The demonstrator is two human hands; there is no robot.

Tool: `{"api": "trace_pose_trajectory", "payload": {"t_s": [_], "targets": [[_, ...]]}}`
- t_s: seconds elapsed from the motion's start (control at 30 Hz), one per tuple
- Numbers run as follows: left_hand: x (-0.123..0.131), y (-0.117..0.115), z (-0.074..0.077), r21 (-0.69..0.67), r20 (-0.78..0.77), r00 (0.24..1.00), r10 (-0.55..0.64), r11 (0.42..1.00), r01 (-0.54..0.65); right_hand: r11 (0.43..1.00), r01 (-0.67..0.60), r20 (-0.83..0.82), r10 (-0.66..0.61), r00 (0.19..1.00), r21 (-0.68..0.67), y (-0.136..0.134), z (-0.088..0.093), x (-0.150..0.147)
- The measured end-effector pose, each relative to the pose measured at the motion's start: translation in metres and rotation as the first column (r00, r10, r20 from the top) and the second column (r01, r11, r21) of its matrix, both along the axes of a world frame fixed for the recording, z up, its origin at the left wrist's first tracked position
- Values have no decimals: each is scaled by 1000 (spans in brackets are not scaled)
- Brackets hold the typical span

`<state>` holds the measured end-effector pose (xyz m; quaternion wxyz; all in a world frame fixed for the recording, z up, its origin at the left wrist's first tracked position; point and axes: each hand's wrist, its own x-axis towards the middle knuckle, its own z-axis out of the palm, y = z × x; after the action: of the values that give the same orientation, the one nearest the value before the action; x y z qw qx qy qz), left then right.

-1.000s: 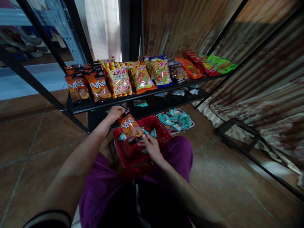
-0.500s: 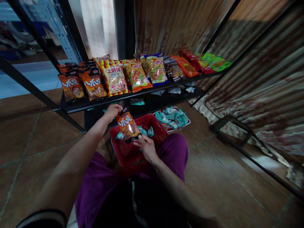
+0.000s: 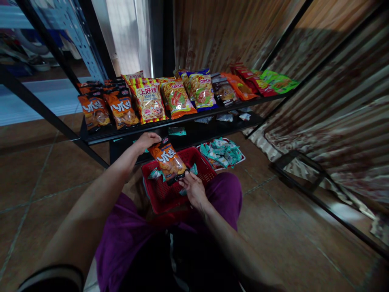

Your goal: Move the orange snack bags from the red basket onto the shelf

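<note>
An orange and black snack bag [image 3: 169,160] is held tilted over a red plastic basket [image 3: 158,205], its front facing up. My left hand [image 3: 148,140] pinches the bag's upper left edge. At its lower right corner, my right hand [image 3: 193,187] grips it between thumb and fingers. Inside the basket lie a few small teal-and-white packets [image 3: 155,174], partly hidden by the bag. Matching orange and black bags [image 3: 122,108] stand at the left end of the black shelf [image 3: 118,134] above.
Along the shelf stand a yellow-and-red snack bag [image 3: 148,101], noodle-print bags [image 3: 179,97] and green packets [image 3: 278,82]. A tray piled with teal packets [image 3: 221,152] sits right of the basket. A black metal frame [image 3: 299,172] rests on the floor by the curtain [image 3: 343,101].
The snack bag has shifted slightly right and tilted further, with both hands still on it. The whole view has moved a little.
</note>
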<state>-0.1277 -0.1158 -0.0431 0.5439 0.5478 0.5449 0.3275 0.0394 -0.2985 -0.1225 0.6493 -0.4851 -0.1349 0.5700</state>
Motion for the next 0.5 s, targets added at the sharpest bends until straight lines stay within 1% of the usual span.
{"api": "trace_pose_trajectory", "payload": {"t_s": [0.13,0.23,0.33,0.4,0.5], "targets": [[-6,0,0,-70,83,996,-34,997,40,1000,-3,-39,2,999,-14,0,-4,-1],[-14,0,1,-124,129,991,-31,991,47,1000,9,-18,-9,1000,-9,1,-8,1],[-23,-3,-2,-185,164,986,-7,982,37,1000,-19,29,18,999,17,4,-13,4],[-26,-6,-5,-208,218,976,23,978,23,999,-37,42,36,998,23,6,-16,6],[-24,-12,-12,-203,332,938,101,979,-34,1000,4,0,-4,1000,1,9,-18,5]]}}
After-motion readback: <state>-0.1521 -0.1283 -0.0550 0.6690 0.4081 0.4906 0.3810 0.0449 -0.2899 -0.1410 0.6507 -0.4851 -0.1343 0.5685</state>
